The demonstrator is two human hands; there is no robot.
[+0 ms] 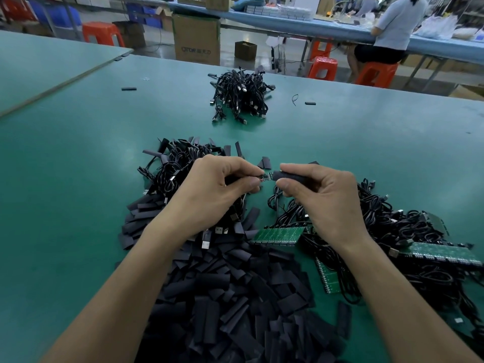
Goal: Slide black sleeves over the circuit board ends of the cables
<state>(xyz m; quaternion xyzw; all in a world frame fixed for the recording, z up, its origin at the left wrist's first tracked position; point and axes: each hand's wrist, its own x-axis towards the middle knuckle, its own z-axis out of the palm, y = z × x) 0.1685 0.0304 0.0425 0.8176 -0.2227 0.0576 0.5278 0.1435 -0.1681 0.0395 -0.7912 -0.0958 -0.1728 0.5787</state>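
My left hand (214, 189) pinches a cable just behind its small green circuit board end (265, 177). My right hand (322, 195) holds a black sleeve (285, 175) between thumb and fingers, its open mouth right at the board's tip. Both hands hover above the green table (78, 179). A big heap of flat black sleeves (235, 297) lies below my wrists. Black cables (387, 231) with boards are piled under my right forearm, and more cables (172, 169) lie behind my left hand.
A bundle of black cables (241, 95) sits farther back at the table's middle. Green board strips (277, 235) lie between the piles. Stray sleeves (128, 88) dot the far table. Beyond the edge are a cardboard box (196, 38), red stools (322, 68) and a seated person (392, 30).
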